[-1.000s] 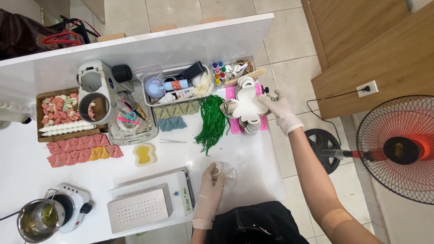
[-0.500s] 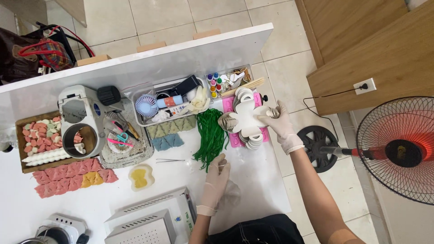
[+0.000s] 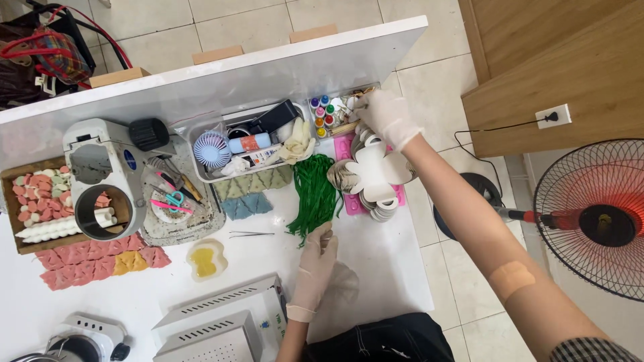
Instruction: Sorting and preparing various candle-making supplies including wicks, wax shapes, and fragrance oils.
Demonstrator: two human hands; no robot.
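Note:
My right hand, in a white glove, reaches to the far right corner of the white table. Its fingertips rest at wooden sticks beside several small colour bottles; whether it grips anything is hidden. Just below its wrist lies a stack of white flower-shaped pieces on a pink mat. My gloved left hand lies on the table, fingers loosely apart, touching the near end of a bundle of green strands.
A white bin holds a small fan, a bottle and tools. A grey machine, tweezers, a yellow-filled mould, pink triangle pieces and a white appliance stand to the left. A red standing fan is on the floor, right.
My right hand left the white flower-shaped stack and moved farther away to the sticks by the colour bottles. My left hand slid forward to the end of the green strands.

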